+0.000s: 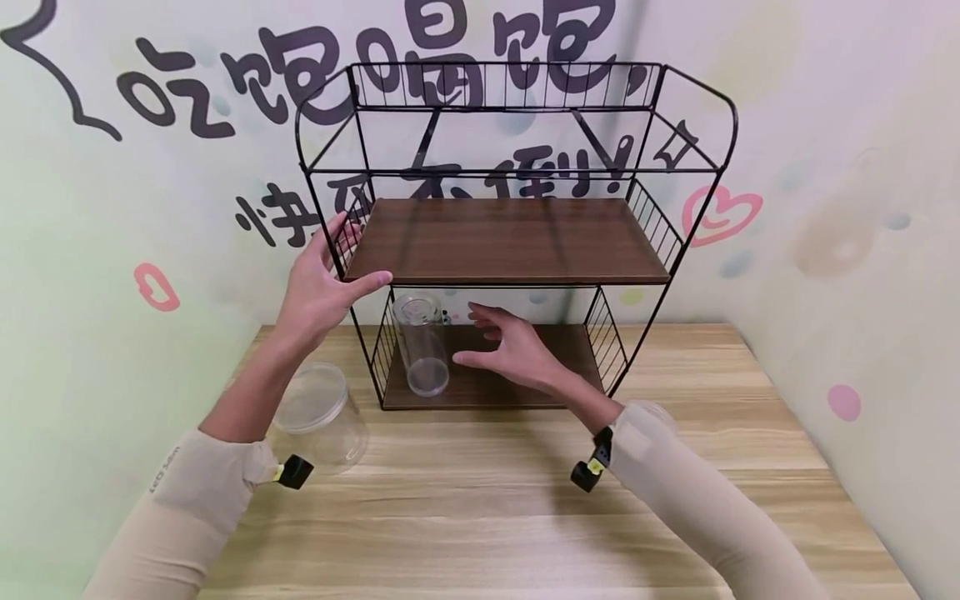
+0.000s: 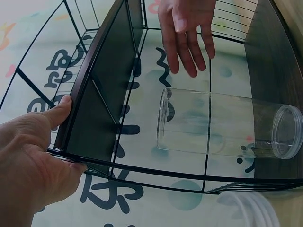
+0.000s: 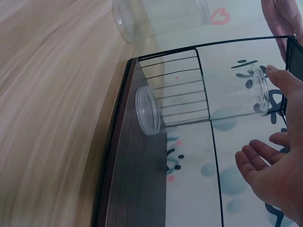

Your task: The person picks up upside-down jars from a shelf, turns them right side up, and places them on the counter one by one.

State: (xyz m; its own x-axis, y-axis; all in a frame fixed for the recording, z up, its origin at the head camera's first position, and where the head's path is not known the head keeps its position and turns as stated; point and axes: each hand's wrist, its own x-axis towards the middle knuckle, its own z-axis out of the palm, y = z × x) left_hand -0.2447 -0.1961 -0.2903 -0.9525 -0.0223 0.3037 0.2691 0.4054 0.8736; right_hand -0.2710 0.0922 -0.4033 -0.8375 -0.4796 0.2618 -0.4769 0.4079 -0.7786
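A black wire rack (image 1: 576, 286) with dark brown wood-look shelves stands on the table. My left hand (image 1: 318, 279) holds its left side at the middle shelf (image 1: 517, 237); the thumb lies along the shelf's front edge and the fingers reach round the side frame. On the left of the bottom shelf (image 1: 480, 398), a tall clear jar (image 1: 423, 346) stands upright with its ridged, lid-like end down. My right hand (image 1: 513, 346) hovers just right of this jar, fingers apart and loosely bent, holding nothing. The right wrist view shows that hand (image 3: 279, 175) beside the jar (image 3: 213, 101).
A wider clear jar (image 1: 322, 425) with a whitish lid stands on the table (image 1: 420, 517), left of the rack. Part of another clear round thing (image 1: 660, 412) shows behind the right sleeve. Behind the rack rises a wall (image 1: 825, 208) with black lettering and pink hearts.
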